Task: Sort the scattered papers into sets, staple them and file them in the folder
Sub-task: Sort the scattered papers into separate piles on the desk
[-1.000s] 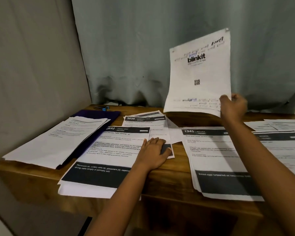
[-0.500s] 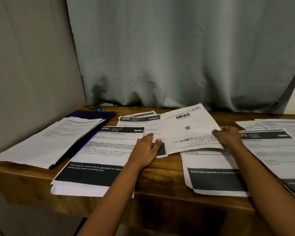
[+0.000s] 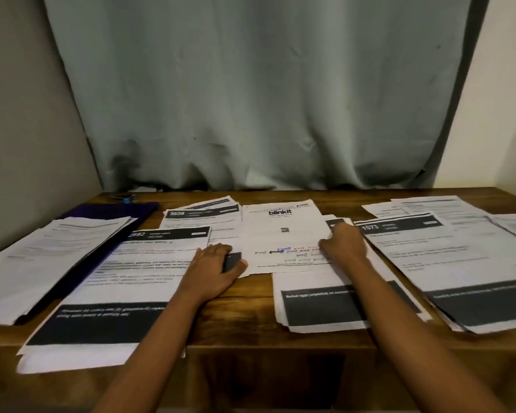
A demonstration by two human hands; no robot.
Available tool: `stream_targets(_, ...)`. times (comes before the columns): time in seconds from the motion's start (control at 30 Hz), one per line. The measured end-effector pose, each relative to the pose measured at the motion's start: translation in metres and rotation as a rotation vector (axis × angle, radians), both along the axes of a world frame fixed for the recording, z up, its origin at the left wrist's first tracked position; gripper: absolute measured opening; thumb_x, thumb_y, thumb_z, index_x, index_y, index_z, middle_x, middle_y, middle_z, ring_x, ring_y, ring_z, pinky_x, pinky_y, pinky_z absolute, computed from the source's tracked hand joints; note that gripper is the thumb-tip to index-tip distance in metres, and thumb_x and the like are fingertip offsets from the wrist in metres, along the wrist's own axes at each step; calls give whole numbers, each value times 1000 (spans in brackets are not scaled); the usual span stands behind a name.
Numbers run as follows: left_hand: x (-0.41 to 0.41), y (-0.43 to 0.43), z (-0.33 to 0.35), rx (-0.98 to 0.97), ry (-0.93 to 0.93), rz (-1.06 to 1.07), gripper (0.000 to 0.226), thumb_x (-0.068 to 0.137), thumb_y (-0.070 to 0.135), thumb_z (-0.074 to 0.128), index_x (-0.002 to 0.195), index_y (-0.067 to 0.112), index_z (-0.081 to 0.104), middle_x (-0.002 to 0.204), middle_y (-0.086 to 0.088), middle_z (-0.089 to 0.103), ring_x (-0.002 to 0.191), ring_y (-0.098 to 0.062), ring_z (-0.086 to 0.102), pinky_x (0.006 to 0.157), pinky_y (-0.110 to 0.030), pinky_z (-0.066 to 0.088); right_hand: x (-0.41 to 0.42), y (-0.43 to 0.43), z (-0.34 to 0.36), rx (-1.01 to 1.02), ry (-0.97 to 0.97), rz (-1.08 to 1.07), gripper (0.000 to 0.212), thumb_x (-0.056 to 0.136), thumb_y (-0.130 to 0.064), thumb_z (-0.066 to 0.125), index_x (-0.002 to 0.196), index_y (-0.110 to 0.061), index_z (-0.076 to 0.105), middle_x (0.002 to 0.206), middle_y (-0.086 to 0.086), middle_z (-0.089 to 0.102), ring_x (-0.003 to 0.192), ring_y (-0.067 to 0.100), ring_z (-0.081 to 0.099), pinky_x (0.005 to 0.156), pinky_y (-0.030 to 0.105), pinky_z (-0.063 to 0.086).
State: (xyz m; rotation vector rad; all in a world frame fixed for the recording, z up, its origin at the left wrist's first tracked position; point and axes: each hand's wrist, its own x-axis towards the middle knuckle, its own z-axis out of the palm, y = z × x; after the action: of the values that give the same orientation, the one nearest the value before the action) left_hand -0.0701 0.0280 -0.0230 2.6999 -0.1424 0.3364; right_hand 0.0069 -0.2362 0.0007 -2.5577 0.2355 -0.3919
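Wooden desk (image 3: 251, 332) bears blinkit sheet (image 3: 280, 234) beneath right hand (image 3: 341, 244), fingers flat, unpinched.

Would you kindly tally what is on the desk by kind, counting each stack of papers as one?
Paper stacks or loose sheets: 7
Purple folder: 1
Stapler: 1
Hands, left and right: 2
Total: 11

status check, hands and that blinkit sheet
Left hand flat on the 2692 stack. Right hand open on the blinkit sheet, flat on desk. Nothing stapled; purple folder under papers.
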Motion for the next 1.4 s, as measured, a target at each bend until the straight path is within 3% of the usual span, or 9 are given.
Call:
stream_targets(0.17,1,-1,1,8,-3,-27,80,77,74,35,140,25,45,145,-2,45,132,-22,40,115,-44,25,-2,-1,1,-89,17,-22,39,87,-32,66,117,-8,58,121,11,61,111,28,56,90,37,49)
stream_targets(0.33,6,1,-3,60,-15,-39,101,63,86,18,139,25,45,145,-2,45,133,-22,39,115,-44,21,-2,-2,0,-235,97,-27,53,91,-43,56,134,-13,49,142,10,44,133,29,36,107,44,27)
stream_targets(0.5,13,7,-10,77,-54,-99,94,67,86,19,138,29,46,143,-1,47,131,-23,41,115,-49,20,-7,1,-7,-255,125,-35,56,96,-45,47,143,-16,37,150,10,32,138,31,24,110,49,17)
stream_targets(0.6,16,8,-11,85,-50,-131,89,68,85,20,137,34,45,142,0,48,130,-22,42,115,-51,18,-13,2,-12,-231,51,-35,51,97,-42,45,140,-15,42,148,11,34,136,30,26,110,49,18)
stream_targets(0.9,23,13,-15,88,-42,-139,92,65,88,21,135,35,48,139,-2,52,127,-26,46,112,-54,23,-21,-12,-5,45,-38,91,41,95,-38,51,125,-12,58,138,10,48,132,28,34,106,47,23)
stream_targets(1.07,21,10,-14,85,-51,-126,91,64,85,23,135,34,49,141,-3,51,129,-26,45,113,-54,20,-49,-3,16,431,-60,431,48,89,-16,64,135,-8,49,135,13,54,124,27,51,100,35,41)
stream_targets(1.2,19,9,-13,77,-32,-122,83,70,81,29,135,34,48,141,-3,50,130,-26,44,115,-54,17,-70,22,22,113,-153,539,68,84,11,59,143,-12,36,129,20,55,112,34,58,93,41,50)
stream_targets(1.3,18,7,-11,79,-23,-118,73,74,71,35,136,34,47,145,-3,46,134,-26,41,116,-53,15,-79,36,15,-151,-223,578,66,86,9,56,145,-12,33,132,24,51,109,38,59,87,46,53)
stream_targets(1.4,17,6,-10,72,-13,-117,72,74,70,36,137,35,46,146,-2,45,135,-24,39,116,-51,14,-81,41,7,-267,-255,611,59,89,7,54,143,-7,34,135,25,49,111,41,58,88,49,54)
